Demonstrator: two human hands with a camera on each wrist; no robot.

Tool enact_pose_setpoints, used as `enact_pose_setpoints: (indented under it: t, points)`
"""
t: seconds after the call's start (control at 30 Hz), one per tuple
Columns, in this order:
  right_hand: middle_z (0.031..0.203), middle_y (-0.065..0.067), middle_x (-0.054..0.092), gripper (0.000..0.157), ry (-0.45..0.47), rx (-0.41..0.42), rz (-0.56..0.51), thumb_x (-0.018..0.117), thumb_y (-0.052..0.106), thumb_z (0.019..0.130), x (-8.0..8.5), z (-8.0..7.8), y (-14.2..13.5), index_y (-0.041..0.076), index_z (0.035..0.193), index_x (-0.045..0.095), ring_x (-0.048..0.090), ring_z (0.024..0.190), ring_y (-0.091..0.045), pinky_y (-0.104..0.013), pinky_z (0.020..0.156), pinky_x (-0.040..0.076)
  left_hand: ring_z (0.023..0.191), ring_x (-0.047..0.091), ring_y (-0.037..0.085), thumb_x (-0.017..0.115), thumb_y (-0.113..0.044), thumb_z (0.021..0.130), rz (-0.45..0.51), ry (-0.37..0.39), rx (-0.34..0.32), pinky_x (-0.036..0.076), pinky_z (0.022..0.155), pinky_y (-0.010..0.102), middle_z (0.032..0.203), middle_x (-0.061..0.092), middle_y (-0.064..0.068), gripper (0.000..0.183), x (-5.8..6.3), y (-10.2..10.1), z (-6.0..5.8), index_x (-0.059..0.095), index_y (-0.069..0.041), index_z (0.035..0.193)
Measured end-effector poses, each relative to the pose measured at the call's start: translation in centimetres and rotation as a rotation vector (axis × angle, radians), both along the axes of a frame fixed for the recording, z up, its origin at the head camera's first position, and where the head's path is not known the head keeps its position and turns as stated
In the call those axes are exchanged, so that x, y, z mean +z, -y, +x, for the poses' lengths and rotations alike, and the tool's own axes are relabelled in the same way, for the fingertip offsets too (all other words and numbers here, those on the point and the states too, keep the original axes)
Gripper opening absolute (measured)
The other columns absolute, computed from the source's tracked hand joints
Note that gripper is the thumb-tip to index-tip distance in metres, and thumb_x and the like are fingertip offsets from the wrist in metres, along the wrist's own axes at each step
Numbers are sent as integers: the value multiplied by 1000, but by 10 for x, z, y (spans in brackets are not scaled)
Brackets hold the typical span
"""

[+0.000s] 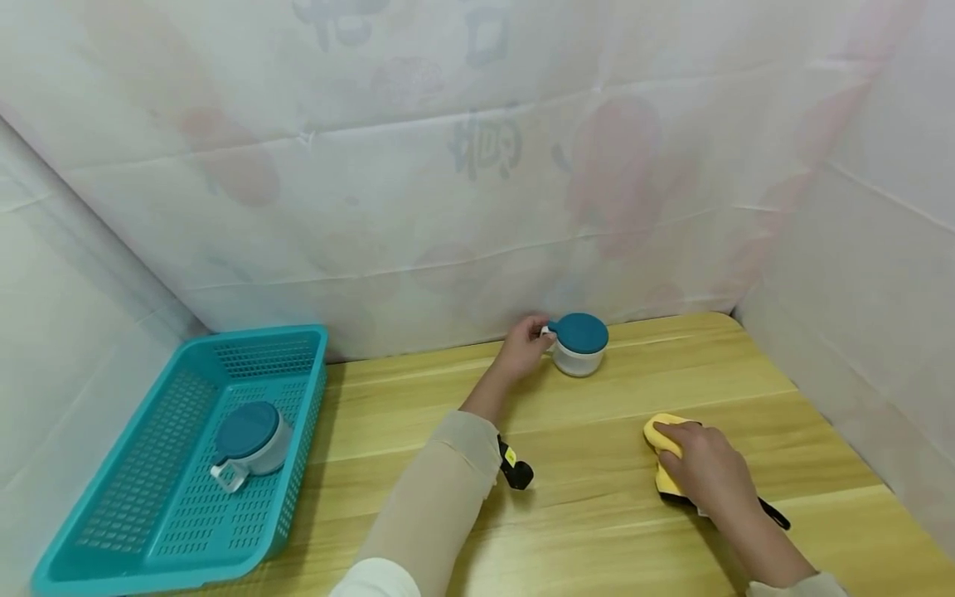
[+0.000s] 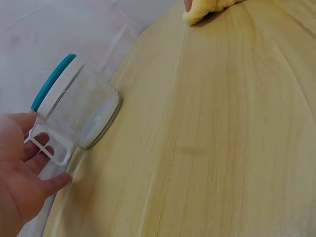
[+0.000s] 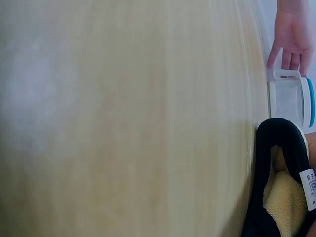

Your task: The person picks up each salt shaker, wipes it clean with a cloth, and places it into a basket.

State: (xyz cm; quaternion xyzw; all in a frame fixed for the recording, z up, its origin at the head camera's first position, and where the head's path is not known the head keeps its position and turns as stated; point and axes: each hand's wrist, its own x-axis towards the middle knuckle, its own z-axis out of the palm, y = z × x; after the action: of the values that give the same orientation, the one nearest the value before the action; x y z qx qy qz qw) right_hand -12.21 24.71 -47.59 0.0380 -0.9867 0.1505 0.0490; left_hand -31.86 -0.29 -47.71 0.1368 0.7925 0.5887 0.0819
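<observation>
At the back of the table a clear glass jar (image 2: 91,106) stands upright, with a teal lid (image 1: 582,332) and a white handle (image 2: 52,143). My left hand (image 1: 525,347) is at that handle; several fingertips show through its loop in the left wrist view, while the thumb points out apart from it. Front right, my right hand (image 1: 709,466) grips a fluffy yellow mitt (image 1: 666,477) from above, against the tabletop. The mitt's black-edged opening (image 3: 276,129) shows yellow fleece inside, and a white label hangs at its rim.
On the left sits a teal plastic basket (image 1: 298,464) with perforated sides. A second jar (image 1: 254,439) with a teal lid stands inside it. Pale printed cloth (image 1: 418,207) hangs behind the wooden table (image 1: 582,531) and along both sides.
</observation>
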Motion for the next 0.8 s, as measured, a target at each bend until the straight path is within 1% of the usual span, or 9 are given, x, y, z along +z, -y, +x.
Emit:
enact_pose_setpoints:
  t: [0.13, 0.3, 0.4, 0.6, 0.67, 0.8]
  points:
    - [113, -28, 65, 38, -5, 2, 1, 71, 11, 83, -1, -2, 1, 6, 121, 69, 60, 93, -50, -47, 50, 50, 113, 56, 20, 60, -16, 99, -21, -51, -28, 51, 95, 30, 127, 61, 8, 34, -2, 1, 1, 60, -6, 132]
    - [113, -28, 65, 38, -2, 2, 5, 71, 12, 84, -2, -4, 1, 7, 121, 69, 60, 94, -50, -50, 52, 51, 107, 58, 16, 62, -17, 98, -56, -49, -19, 54, 84, 24, 119, 65, 4, 32, -7, 4, 3, 64, -9, 128]
    - [115, -28, 65, 38, 7, 2, 9, 70, 13, 85, -2, -4, 0, 7, 122, 69, 59, 96, -50, -52, 53, 51, 104, 59, 15, 64, -18, 96, -53, -59, -2, 54, 81, 23, 116, 65, 4, 32, -10, 6, 5, 65, -10, 127]
    - [115, -28, 64, 38, 17, 9, 14, 70, 14, 85, -4, -10, 1, 7, 123, 68, 59, 96, -51, -53, 53, 51, 95, 60, 12, 66, -18, 95, -63, -123, 34, 54, 77, 20, 108, 67, 4, 25, -13, 12, 8, 70, -7, 117]
    - [116, -28, 64, 38, 25, 8, 11, 69, 14, 86, -4, -12, 1, 7, 123, 68, 58, 96, -51, -54, 54, 50, 94, 60, 12, 66, -18, 95, -63, -132, 39, 54, 76, 20, 107, 67, 4, 23, -15, 14, 8, 71, -7, 115]
    - [116, -28, 64, 38, 33, 11, 6, 67, 14, 87, -4, -17, 2, 7, 124, 67, 58, 98, -51, -55, 55, 51, 94, 61, 12, 67, -19, 95, -72, -124, 60, 55, 76, 20, 108, 66, 4, 24, -17, 21, 8, 71, -6, 114]
